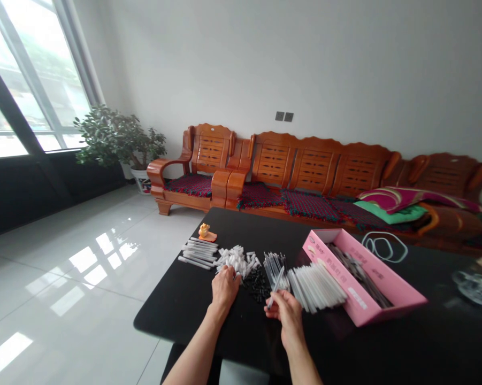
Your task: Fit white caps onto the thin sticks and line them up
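Note:
My right hand [285, 314] is closed on a thin clear pen refill [276, 284] that points up and away over the black table [184, 310]. My left hand [224, 286] rests fingers-down at the edge of a heap of small white caps [236, 258]; whether it holds one is hidden. Between the hands lies a pile of small black parts [257, 283]. Beyond them sit a bundle of thin refills [273, 262] and a fan of clear pen barrels [316, 286]. Finished white pens [198, 252] lie in a row at the far left.
An open pink box [369, 299] with dark pens lies to the right, white loops [384, 247] behind it. A small orange figure [205, 232] stands at the table's far left. A wooden sofa [305, 171] and a potted plant [116, 140] line the wall.

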{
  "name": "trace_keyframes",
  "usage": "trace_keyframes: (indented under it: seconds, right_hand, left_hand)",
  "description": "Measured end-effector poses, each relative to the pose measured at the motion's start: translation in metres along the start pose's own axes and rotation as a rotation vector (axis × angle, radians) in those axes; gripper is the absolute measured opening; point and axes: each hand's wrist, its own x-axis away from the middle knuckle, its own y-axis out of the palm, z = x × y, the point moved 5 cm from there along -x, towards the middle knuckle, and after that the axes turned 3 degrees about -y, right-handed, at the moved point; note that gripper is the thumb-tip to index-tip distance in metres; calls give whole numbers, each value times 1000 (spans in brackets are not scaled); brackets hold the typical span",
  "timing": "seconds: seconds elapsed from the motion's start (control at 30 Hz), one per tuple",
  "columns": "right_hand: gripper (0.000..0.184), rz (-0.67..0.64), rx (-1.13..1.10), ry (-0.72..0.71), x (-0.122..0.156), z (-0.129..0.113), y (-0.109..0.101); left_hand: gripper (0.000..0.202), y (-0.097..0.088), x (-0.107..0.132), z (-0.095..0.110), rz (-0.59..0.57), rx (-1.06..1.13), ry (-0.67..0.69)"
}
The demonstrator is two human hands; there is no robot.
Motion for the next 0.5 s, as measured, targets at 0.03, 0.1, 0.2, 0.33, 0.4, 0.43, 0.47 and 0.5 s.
trace_keyframes:
  seconds: [0.03, 0.1, 0.2, 0.33, 0.4, 0.43, 0.47, 0.5]
  right_hand:
    - [33, -10, 11, -3, 2, -2, 1]
    - [32, -38, 40, 2, 7, -4, 5]
    - [30, -113, 114, -4, 14, -6, 16]
    - [25, -218, 250, -76, 21, -10, 30]
    - [24, -232, 313, -163, 25, -15, 35]
    - [23, -234, 343, -216, 26, -19, 36]
    - [23, -234, 369, -266, 28, -23, 37]
    - [22, -235, 394, -308, 29, -26, 38]
  left_hand:
    - [16, -2, -1, 0, 22, 45, -5]
    - [18, -6, -3, -2, 59, 223, -47]
    - [31, -5, -4, -10, 4, 729, -235]
    - [39, 3, -2, -8, -132, 1406, -459]
    - [45, 3, 0, -5, -159, 1542, -501]
    - [47, 3, 1, -4, -165, 1569, -514]
    - [48, 2, 2, -3, -168, 1582, -521]
    - [48, 1, 2, -2, -165, 1586, -522]
